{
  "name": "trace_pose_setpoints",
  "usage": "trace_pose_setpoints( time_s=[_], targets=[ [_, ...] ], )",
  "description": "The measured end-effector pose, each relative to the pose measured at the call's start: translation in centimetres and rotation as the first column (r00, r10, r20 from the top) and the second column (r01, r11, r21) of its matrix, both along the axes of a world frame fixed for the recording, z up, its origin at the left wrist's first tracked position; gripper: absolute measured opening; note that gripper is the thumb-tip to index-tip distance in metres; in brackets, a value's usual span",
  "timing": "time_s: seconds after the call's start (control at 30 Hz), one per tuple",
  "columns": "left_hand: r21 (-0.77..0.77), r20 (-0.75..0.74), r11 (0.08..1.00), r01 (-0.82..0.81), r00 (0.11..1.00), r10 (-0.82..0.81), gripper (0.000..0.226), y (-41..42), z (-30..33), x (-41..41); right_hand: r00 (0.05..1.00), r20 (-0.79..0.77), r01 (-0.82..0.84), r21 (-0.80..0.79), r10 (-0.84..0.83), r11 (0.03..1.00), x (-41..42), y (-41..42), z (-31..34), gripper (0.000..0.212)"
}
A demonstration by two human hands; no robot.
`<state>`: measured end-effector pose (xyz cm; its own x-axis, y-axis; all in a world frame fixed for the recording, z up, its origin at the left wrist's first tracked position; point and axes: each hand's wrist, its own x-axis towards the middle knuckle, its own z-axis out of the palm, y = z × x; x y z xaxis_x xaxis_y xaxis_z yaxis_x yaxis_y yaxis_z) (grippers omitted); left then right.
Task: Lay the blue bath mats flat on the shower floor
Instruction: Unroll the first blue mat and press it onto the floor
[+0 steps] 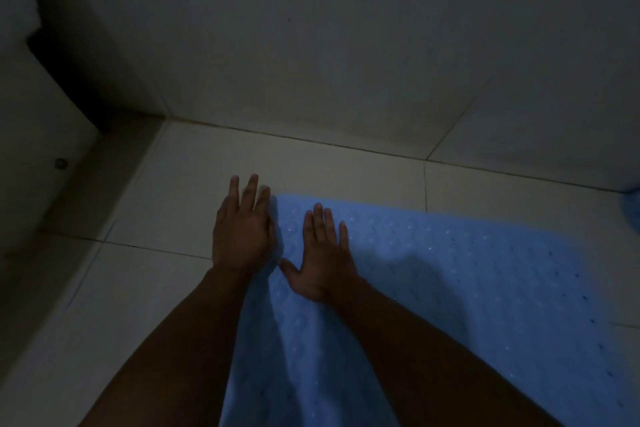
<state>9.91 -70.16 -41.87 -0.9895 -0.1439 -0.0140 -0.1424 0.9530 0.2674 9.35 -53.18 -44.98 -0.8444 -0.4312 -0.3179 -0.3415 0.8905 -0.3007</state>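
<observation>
2 forearms reach in from the bottom edge, over the near part of the blue mat (450,288), which lies spread on the tiled floor (311,163) and runs off the frame at the bottom and right. the right hand (322,260) rests palm down on the mat near its far left corner, fingers straight and slightly spread, thumb out to the side. the left hand (242,229) is at the mat's left edge, fingers straight and close together, mostly over bare tile; whether it touches the mat cannot be told.

the step looks like smoothing that corner. to do it well, press flat with both palms and sweep outward toward the edges, so the underside beds onto the tile with no ripple left.

the light is dim and the hands blurred. a soft fold may run under the forearms, but shadow makes it uncertain. a blue patch (632,204) at the right edge may be a 2nd mat, mostly cut off.
</observation>
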Motion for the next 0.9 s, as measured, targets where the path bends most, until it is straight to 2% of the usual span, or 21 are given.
trace_pose_setpoints(
  time_s=[0.07,0.13,0.23,0.37,0.53,0.7,0.8,0.9],
  targets=[
    [-0.007,0.042,1.0,-0.021,0.999,0.022,0.057,0.4,1.0,0.3,0.985,0.168,-0.046,0.068,0.034,0.997,-1.8,-0.1,2.7,0.102],
    [-0.012,0.107,0.999,-0.034,0.994,0.035,0.06,1.0,1.7,0.4,0.964,0.267,-0.013,0.015,0.008,1.0,-4.7,0.4,5.9,0.083],
    [-0.034,0.145,0.999,-0.003,0.989,0.008,0.062,3.2,3.0,0.2,0.978,0.208,0.021,0.018,-0.024,1.0,-7.5,3.4,9.6,0.061],
    [-0.042,0.151,0.995,0.09,0.985,-0.083,0.061,7.4,3.7,-0.5,0.982,0.139,0.121,0.046,-0.126,0.992,-7.6,8.7,10.1,0.058],
    [0.011,0.152,0.98,0.197,0.969,-0.196,0.061,12.8,2.3,-0.7,0.964,0.069,0.259,-0.046,-0.256,0.965,-6.6,13.5,9.0,0.056],
    [0.065,0.255,0.97,0.236,0.936,-0.244,0.081,16.6,-2.3,0.0,0.952,-0.036,0.301,-0.092,-0.305,0.949,-5.5,15.8,7.2,0.048],
    [-0.044,0.196,0.971,0.233,0.955,-0.22,0.092,17.4,-4.7,1.1,0.948,-0.067,0.301,-0.128,-0.311,0.945,-5.2,16.5,6.3,0.045],
    [-0.073,0.113,0.967,0.242,0.966,-0.233,0.09,17.2,-5.4,1.4,0.938,-0.083,0.316,-0.193,-0.337,0.929,-5.1,16.8,5.2,0.043]
  ],
)
